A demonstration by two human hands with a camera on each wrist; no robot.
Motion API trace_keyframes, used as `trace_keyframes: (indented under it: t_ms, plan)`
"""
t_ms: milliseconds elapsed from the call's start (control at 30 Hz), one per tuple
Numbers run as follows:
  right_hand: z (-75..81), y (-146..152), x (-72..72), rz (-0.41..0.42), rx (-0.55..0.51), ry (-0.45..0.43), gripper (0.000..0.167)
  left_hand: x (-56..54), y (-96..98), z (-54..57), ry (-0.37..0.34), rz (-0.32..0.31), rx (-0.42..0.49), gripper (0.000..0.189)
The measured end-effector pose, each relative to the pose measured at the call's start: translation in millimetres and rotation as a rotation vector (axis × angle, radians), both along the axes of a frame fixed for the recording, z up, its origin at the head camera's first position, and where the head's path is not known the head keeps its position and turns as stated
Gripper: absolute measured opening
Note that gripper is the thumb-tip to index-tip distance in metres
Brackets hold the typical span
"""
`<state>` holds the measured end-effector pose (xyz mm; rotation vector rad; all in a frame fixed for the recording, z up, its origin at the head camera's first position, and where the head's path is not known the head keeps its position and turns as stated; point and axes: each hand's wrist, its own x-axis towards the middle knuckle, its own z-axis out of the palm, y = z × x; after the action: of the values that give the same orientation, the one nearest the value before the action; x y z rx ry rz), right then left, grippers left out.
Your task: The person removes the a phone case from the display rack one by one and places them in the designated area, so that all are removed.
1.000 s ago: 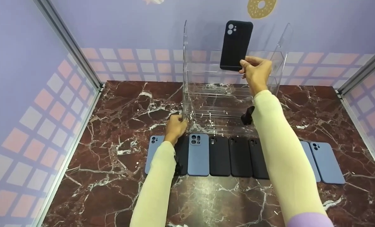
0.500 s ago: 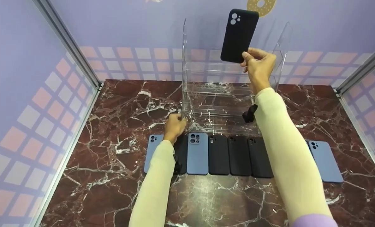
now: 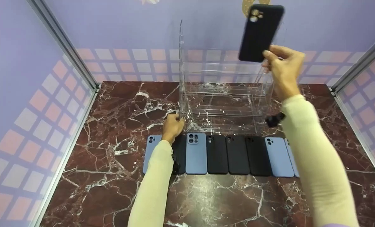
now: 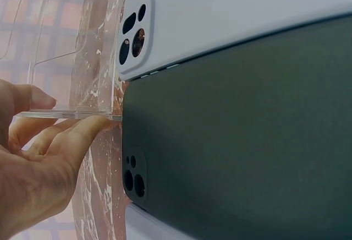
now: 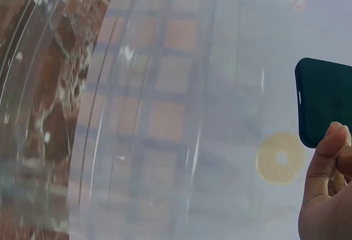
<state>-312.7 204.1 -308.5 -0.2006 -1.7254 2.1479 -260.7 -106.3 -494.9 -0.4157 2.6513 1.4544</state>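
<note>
A black phone case [image 3: 260, 36] with camera cutouts is held up in the air by my right hand [image 3: 285, 66], pinched at its lower right corner between thumb and fingers. In the right wrist view, the case [image 5: 327, 99] shows only partly at the right edge. A clear acrylic tiered stand [image 3: 222, 91] stands on the marbled table. My left hand [image 3: 173, 126] grips the front lower edge of the stand's left side panel. In the left wrist view, the thumb and fingers of that hand [image 4: 49, 163] pinch the panel from both faces.
In front of the stand lies a row of several phone cases, among them a blue case [image 3: 196, 154], black cases [image 3: 237, 156] and another blue case [image 3: 279, 157]. My left forearm crosses the row's left part. Patterned walls [image 3: 127, 63] enclose the back and sides.
My right hand has lifted the black phone case higher and moved it to the right, over the stand's right side. The left hand keeps its grip on the stand.
</note>
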Motion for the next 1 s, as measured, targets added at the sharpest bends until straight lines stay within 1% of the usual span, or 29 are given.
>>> trace_keyframes:
  t_ms: [100,267,367,500,567,667,767,900,1000]
  plan:
    - [-1.9,26.9,13.0,-0.024,0.027,0.009,0.027,-1.6,0.0,-0.7,0.016,-0.007,0.008,0.02]
    - [-9.8,76.6,34.0,-0.088,0.043,-0.022,0.023,-4.3,-1.9,-1.2,0.031,-0.009,0.008,0.021]
    - [-19.8,106.0,45.9,-0.126,0.02,-0.043,0.023,-4.3,-3.2,-2.2,0.022,-0.009,0.008,0.021]
    - [-38.2,143.6,62.7,-0.174,0.057,-0.115,0.023,-3.6,-5.5,-3.2,0.018,-0.011,0.022,0.019]
    - [-47.9,160.0,69.8,-0.205,0.115,-0.166,0.022,-3.9,-7.1,-3.3,0.024,-0.01,0.026,0.019]
    - [-62.7,181.7,78.7,-0.24,0.172,-0.248,0.019,-4.9,-10.3,-3.3,0.034,-0.005,0.034,0.019]
    - [-76.5,204.1,86.7,-0.269,0.345,-0.366,0.021,-5.6,-11.3,-4.7,0.037,-0.002,0.046,0.02]
    - [-94.4,231.6,99.4,-0.278,0.524,-0.473,0.033,-5.3,-13.0,-6.1,0.034,-0.003,0.052,0.021]
    - [-107.3,248.9,110.6,-0.264,0.545,-0.494,0.037,-4.9,-13.9,-5.8,0.027,-0.005,0.05,0.021]
